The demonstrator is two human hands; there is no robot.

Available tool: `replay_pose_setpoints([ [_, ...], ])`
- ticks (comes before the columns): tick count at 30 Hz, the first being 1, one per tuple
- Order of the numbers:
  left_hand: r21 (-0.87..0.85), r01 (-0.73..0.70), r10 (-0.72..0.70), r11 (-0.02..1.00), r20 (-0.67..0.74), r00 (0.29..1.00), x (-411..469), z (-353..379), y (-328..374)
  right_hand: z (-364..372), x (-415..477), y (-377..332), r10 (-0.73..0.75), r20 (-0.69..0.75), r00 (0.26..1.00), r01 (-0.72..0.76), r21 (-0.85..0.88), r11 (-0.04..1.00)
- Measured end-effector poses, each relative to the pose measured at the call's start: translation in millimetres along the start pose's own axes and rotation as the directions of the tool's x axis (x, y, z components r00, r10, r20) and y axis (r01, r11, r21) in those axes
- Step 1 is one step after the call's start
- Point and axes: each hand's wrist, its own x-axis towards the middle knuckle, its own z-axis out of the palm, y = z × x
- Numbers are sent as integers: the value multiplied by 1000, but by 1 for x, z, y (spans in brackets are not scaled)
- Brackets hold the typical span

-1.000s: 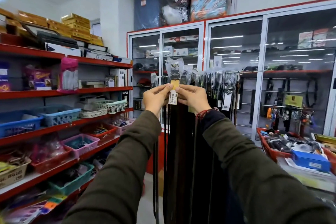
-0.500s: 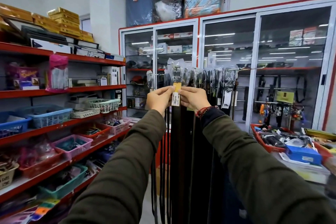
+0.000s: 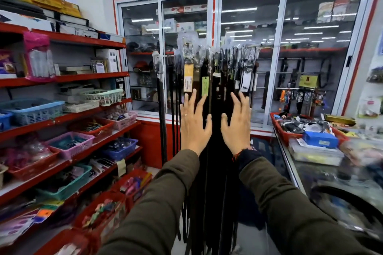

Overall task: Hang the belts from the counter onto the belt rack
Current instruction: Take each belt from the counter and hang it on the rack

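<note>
Many belts [image 3: 209,130] already hang in a dense dark curtain from the belt rack [image 3: 207,51], their buckle ends wrapped in clear plastic along the top rail. In the head view, the one view here, both hands are empty. The left hand [image 3: 193,124] and the right hand [image 3: 236,125] are raised flat in front of the hanging straps with fingers spread, each grip open and holding nothing. Whether the palms touch the straps or hover just before them I cannot tell. The belt with the yellow tag [image 3: 188,77] hangs on the rack above the left hand, and a green tag [image 3: 205,86] hangs just beside it.

So this belt looks hung. What is left, as a judgement, lies at the glass table [image 3: 294,174] on the right: a dark curved band [image 3: 352,194] sits at its blurred near edge and may be another belt, though the blur keeps me from saying so firmly.

Compared with half a second ago, both hands have let go of the belt's top by the yellow tag, where they were pinching it at the rail, and have dropped lower and opened. The camera has also come closer to the rack.
</note>
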Motion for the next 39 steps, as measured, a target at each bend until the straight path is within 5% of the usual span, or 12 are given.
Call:
replay_pose_setpoints([
  [10,-68,44,-22,997,300,954,-138,82,66,-88,-119,113,124,132,983,-64,-392,918],
  [18,-198,35,81,980,547,833,-248,151,148,-188,-225,201,388,167,906,-225,-588,777],
  [21,-264,59,150,963,702,697,-281,170,177,-231,-258,231,503,216,837,-235,-688,687],
  [26,-336,37,309,941,899,310,-312,195,226,-293,-290,265,723,318,613,-158,-847,507],
  [29,-310,-6,307,951,939,155,-326,205,253,-314,-293,277,774,381,506,-210,-816,539],
  [33,-258,-177,292,950,936,199,-332,214,265,-335,-282,284,813,388,434,-405,-722,561],
  [39,-263,-213,321,941,893,315,-322,213,264,-348,-277,284,795,443,415,-332,-740,585],
])
